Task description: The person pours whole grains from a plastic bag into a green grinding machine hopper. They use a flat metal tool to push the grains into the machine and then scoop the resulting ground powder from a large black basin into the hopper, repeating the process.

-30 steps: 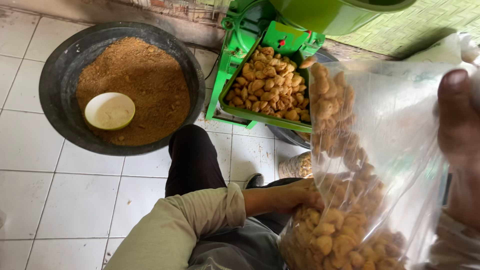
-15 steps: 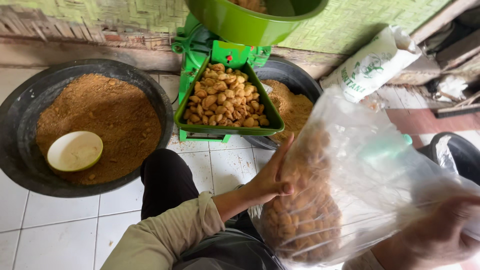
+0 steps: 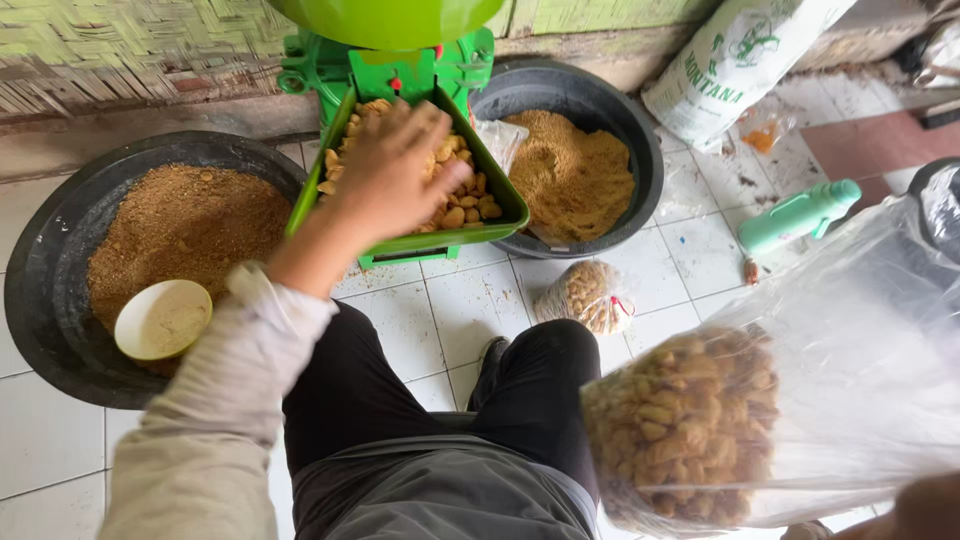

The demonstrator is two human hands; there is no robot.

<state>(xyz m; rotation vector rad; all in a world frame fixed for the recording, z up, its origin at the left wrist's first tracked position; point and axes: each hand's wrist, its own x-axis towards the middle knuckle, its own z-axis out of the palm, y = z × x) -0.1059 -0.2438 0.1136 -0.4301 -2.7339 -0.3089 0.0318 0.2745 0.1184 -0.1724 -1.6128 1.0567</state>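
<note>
Green tray (image 3: 505, 212) of nuts — left hand (image 3: 392, 165) spread on them; black basins (image 3: 40, 300) flank it; clear bag (image 3: 800, 400) at right, gripping hand (image 3: 925, 510) unclear.

A white tiled floor (image 3: 690, 245) carries 2 black basins (image 3: 40, 300) (image 3: 640, 130) of brown meal, the green machine (image 3: 390, 60), a small tied bag of nuts (image 3: 585, 295), a green bottle (image 3: 795, 215) lying on its side, and a white sack (image 3: 735, 60).
</note>
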